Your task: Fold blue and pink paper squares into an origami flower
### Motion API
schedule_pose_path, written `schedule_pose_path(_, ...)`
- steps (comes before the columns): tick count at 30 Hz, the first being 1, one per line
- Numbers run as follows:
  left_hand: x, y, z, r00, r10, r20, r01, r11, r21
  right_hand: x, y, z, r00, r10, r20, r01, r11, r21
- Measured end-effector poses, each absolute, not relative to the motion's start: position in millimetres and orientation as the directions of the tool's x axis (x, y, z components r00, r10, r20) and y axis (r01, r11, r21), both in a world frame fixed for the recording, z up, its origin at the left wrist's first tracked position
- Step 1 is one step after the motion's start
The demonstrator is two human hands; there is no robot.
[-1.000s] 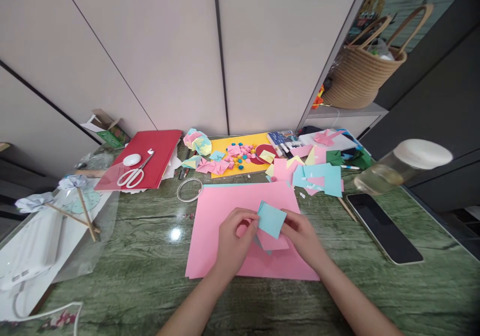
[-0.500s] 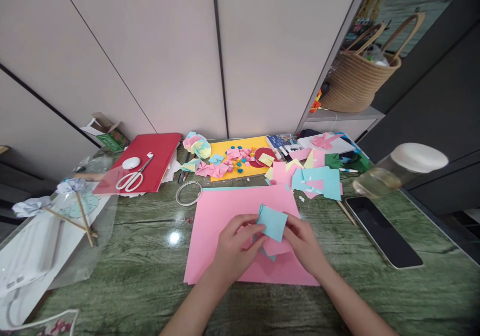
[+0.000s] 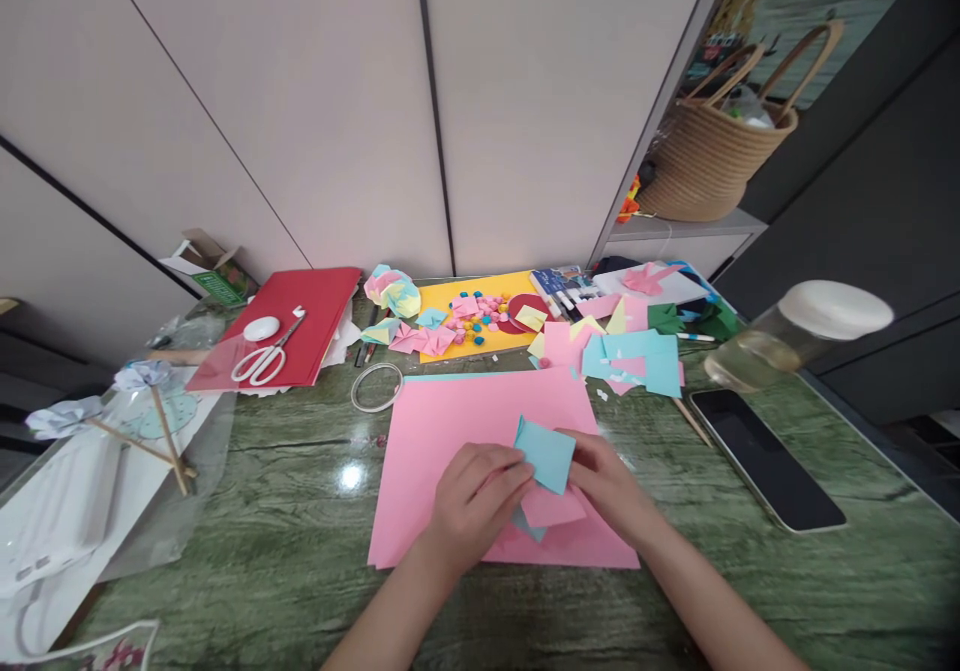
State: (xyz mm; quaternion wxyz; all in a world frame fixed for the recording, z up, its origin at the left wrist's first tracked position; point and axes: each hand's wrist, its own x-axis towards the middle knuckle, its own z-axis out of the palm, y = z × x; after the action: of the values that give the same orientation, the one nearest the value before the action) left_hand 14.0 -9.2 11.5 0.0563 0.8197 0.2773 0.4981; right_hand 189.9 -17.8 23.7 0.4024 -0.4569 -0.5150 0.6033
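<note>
Between my hands is a folded light-blue paper square [image 3: 546,454], tilted above a stack of large pink paper sheets [image 3: 431,431]. A smaller pink paper piece [image 3: 553,507] and a blue paper corner [image 3: 531,525] show just below it; whether they are joined to the square I cannot tell. My left hand [image 3: 480,496] is closed on the square's left edge, fingers bent over it. My right hand [image 3: 604,481] pinches the square's right edge, its fingertips partly hidden behind the paper.
White scissors [image 3: 262,361] lie on red paper [image 3: 315,301] at back left. A tape roll [image 3: 377,388] is near the pink sheets. Paper scraps [image 3: 645,356] and small crumpled balls [image 3: 480,336] lie behind. A phone [image 3: 765,461] and a lidded jar [image 3: 787,336] stand right.
Both hands and the blue square have sunk slightly toward me. The left fingers have curled further in, and more of the pink piece shows under the square.
</note>
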Motion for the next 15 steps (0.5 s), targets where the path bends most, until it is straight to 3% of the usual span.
schedule_pose_path(4, 14.1, -10.5, 8.5, 0.342, 0.517, 0.785, 0.380, -0.840, 0.388, 189.1, -18.9, 22.9, -0.280, 0.949, -0.141, -0.027, -0.155, -0.988)
schedule_pose_path(15, 12.8, -12.9, 6.5, 0.329, 0.472, 0.818, 0.366, -0.862, 0.350, 182.0, -26.9, 3.6, -0.111, 0.975, -0.194, -0.196, -0.212, -0.957)
